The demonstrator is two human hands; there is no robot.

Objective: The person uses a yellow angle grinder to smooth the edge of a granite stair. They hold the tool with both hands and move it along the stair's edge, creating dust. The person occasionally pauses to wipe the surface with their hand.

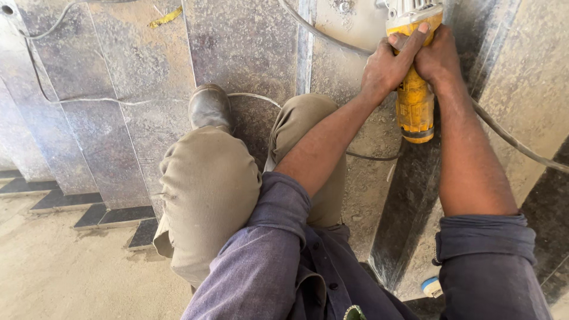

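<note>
Hands, left [388, 65] and right [437, 56], clamp a yellow angle grinder [414, 89] at one o'clock; its trailing cable [515, 142] risks snagging near the knee [207, 178].

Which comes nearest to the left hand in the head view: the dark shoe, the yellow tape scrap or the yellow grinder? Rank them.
From the left hand:
1. Yellow grinder, gripped in it, to its right.
2. Dark shoe, further left, on the stone slabs.
3. Yellow tape scrap, farthest, upper left.
</note>
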